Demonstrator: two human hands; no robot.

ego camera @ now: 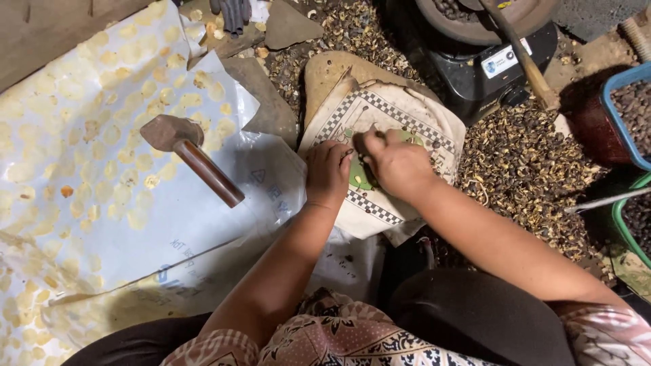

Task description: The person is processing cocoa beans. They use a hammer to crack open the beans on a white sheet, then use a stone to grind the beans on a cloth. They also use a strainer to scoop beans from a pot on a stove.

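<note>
pressing together on a cloth-covered stone (407, 115), left hand (327, 173) and right hand (397, 165), fingers curled, grip unclear, hammer (190, 157) nearby

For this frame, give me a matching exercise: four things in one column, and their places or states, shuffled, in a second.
Things
1. wooden-handled mallet
2. both hands
3. pale flattened discs
4. blue-rimmed basket of dark nuts

Places or states
A. at the right edge of the view
B. spread in rows on the white plastic sheet
C. close together on the checker-bordered cloth over a stone
D. lying unheld on the plastic sheet, beside the left hand

Pairs: 1-D, 2-C, 3-B, 4-A
</note>
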